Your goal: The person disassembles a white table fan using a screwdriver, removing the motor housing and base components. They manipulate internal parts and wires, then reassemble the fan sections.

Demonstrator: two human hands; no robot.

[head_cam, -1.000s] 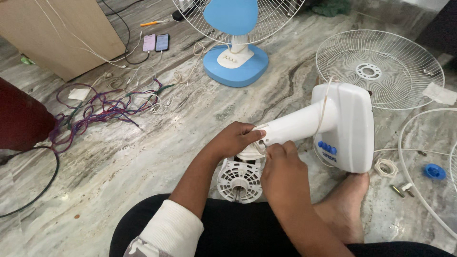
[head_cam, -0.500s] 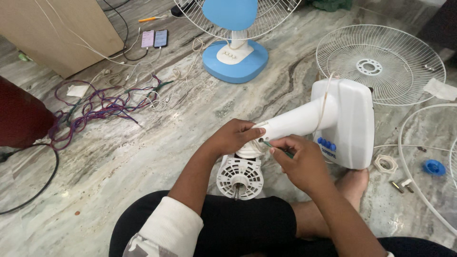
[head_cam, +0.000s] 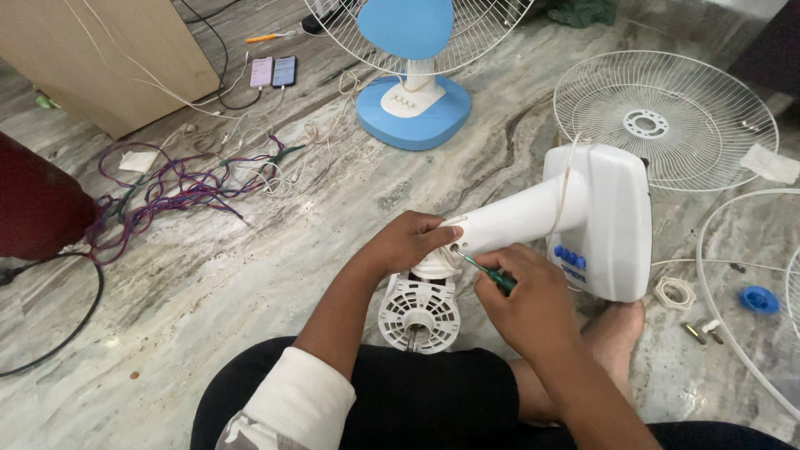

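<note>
The right hand (head_cam: pixel 533 304) is closed in a firm grip around a green-handled screwdriver (head_cam: pixel 487 273), its tip set against the neck (head_cam: pixel 508 225) of the white fan stand close to the motor; half a second back that hand sat a little higher and nearer the neck, and a second back it lay flat over the joint with no tool showing. The left hand (head_cam: pixel 408 242) keeps its grip wrapped over the end of the neck, just as before, right above the white motor housing (head_cam: pixel 419 312), which rests on the floor against the person's lap. The neck runs up and right to the white base (head_cam: pixel 612 221), tipped on its edge with blue buttons (head_cam: pixel 569 257) facing the hands; it has not moved. A bare foot (head_cam: pixel 612 329) lies just under the base. To the right, near the foot, lie a white ring nut (head_cam: pixel 673 292), a blue cap (head_cam: pixel 759 299) and small screws (head_cam: pixel 702 331), with a white cable (head_cam: pixel 725 275) curving round them. A white grille (head_cam: pixel 665 121) lies flat beyond the base, close to it. Ahead stands a blue fan (head_cam: pixel 414 100), well apart. Left of the hands the marble floor (head_cam: pixel 208 292) is open as far as the tangled wires (head_cam: pixel 183 179) and the black cable (head_cam: pixel 79 312).
</note>
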